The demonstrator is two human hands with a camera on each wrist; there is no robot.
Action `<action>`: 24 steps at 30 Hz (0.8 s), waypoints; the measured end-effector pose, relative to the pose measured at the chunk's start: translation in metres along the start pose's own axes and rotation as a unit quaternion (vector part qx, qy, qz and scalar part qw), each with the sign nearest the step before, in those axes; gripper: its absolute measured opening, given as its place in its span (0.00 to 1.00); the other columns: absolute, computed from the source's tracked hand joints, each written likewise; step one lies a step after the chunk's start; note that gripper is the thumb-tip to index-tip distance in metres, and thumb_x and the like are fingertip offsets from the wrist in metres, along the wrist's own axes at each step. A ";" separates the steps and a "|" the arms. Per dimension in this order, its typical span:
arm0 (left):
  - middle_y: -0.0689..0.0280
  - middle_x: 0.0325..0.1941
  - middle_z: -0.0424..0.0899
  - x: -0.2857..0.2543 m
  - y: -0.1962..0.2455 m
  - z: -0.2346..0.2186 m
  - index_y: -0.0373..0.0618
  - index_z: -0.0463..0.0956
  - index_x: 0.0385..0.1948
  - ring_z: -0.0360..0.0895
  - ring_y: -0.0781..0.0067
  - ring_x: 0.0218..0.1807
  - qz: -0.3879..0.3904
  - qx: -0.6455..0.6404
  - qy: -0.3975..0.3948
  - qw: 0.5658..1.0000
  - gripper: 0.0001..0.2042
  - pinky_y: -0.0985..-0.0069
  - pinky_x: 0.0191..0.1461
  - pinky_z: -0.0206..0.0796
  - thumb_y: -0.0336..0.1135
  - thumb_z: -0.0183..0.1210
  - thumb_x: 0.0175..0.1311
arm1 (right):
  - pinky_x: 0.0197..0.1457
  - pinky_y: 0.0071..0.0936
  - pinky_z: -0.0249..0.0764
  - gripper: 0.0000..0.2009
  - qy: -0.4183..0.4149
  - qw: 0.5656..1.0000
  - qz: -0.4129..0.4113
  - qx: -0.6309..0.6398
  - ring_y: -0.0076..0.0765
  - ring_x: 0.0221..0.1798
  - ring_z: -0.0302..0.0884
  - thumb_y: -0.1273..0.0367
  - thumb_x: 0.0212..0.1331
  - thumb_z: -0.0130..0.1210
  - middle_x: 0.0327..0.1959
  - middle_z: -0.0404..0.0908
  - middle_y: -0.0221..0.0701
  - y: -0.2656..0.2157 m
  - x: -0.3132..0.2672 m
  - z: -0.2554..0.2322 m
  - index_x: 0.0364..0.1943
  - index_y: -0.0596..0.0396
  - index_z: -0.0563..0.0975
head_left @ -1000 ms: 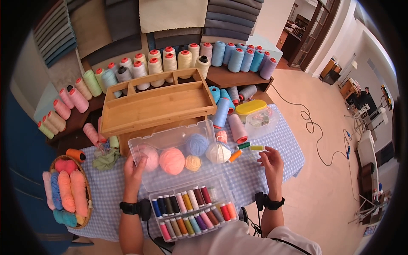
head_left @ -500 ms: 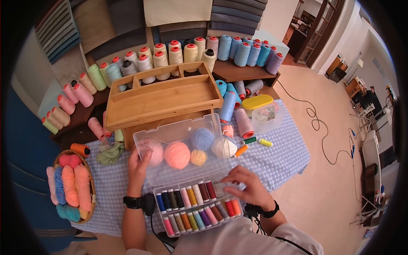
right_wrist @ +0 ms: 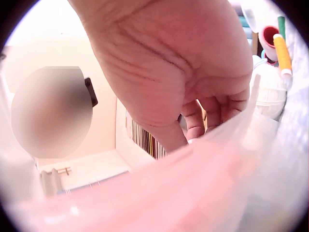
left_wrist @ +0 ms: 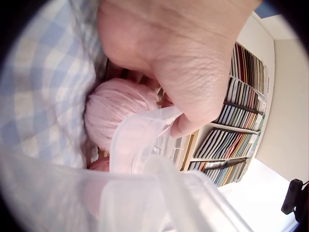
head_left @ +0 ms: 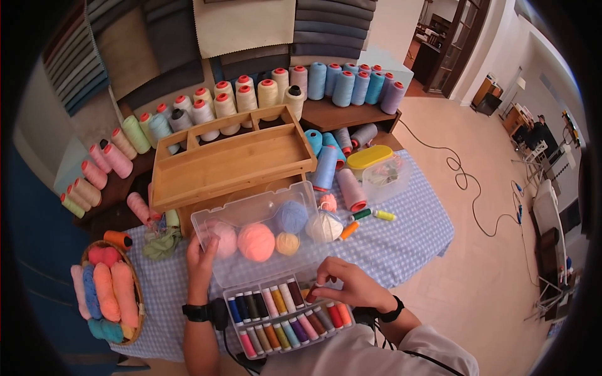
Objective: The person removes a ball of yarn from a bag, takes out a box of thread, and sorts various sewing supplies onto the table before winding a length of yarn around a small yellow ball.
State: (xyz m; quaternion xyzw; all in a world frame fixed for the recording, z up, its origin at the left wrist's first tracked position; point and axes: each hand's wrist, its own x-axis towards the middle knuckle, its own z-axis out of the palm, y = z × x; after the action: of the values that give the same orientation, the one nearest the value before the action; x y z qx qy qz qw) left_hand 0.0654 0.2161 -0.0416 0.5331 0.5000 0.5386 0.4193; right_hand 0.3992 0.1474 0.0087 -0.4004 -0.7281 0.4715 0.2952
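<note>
In the head view my left hand (head_left: 202, 266) grips the left edge of the clear case's raised lid (head_left: 251, 207), thumb on its inner side. A pink yarn ball (left_wrist: 116, 111) is behind that edge in the left wrist view. The open case holds two rows of coloured thread spools (head_left: 279, 301). Over its upper right part, my right hand (head_left: 354, 285) pinches a dark red spool (head_left: 312, 292) between curled fingers and thumb; the spool is tilted and partly covered. In the right wrist view the right hand (right_wrist: 178, 63) hides most of its fingertips.
Beyond the lid are yarn balls (head_left: 256, 242) and a wooden tray (head_left: 232, 160). Green, yellow and orange spools (head_left: 348, 230) lie right of the white ball (head_left: 324, 226). A yarn basket (head_left: 139, 307) stands left; a yellow-lidded box (head_left: 370, 156) is at the back right.
My right hand has come from beside the yellow spool to the case and taken hold of the dark red spool. The yellow spool has been let go on the cloth. My left hand stays on the lid.
</note>
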 end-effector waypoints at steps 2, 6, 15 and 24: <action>0.62 0.57 0.75 -0.001 0.001 0.000 0.38 0.75 0.36 0.71 0.71 0.55 0.002 -0.005 -0.003 1.000 0.05 0.76 0.57 0.62 0.30 0.55 0.64 | 0.47 0.27 0.69 0.08 0.017 1.000 0.001 0.019 0.33 0.39 0.74 0.73 0.56 0.64 0.36 0.75 0.30 0.005 -0.005 -0.007 0.34 0.58 0.75; 0.62 0.57 0.75 0.000 -0.002 0.001 0.38 0.75 0.37 0.71 0.72 0.55 0.015 -0.020 -0.001 1.000 0.06 0.76 0.57 0.63 0.30 0.55 0.64 | 0.42 0.21 0.70 0.05 0.163 0.977 0.014 0.139 0.20 0.37 0.73 0.73 0.59 0.62 0.34 0.76 0.25 0.027 -0.017 -0.029 0.32 0.57 0.77; 0.63 0.56 0.75 0.000 -0.001 0.001 0.38 0.75 0.39 0.72 0.73 0.53 0.000 -0.026 -0.005 1.000 0.06 0.76 0.58 0.63 0.30 0.55 0.65 | 0.33 0.16 0.68 0.08 0.392 0.901 0.168 0.082 0.17 0.28 0.73 0.68 0.61 0.59 0.27 0.79 0.24 0.052 -0.037 -0.076 0.36 0.59 0.77; 0.68 0.49 0.77 -0.001 -0.002 0.001 0.38 0.74 0.51 0.71 0.78 0.47 0.041 0.023 -0.006 0.999 0.15 0.82 0.52 0.62 0.36 0.54 0.67 | 0.36 0.18 0.71 0.08 0.362 0.919 0.145 0.053 0.19 0.31 0.76 0.70 0.62 0.59 0.30 0.81 0.27 0.049 -0.039 -0.053 0.39 0.61 0.78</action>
State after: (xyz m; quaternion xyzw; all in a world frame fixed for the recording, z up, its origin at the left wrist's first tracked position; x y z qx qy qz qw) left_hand 0.0659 0.2153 -0.0442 0.5658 0.4874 0.5402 0.3878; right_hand 0.4767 0.1496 -0.0180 -0.6288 -0.4795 0.3697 0.4878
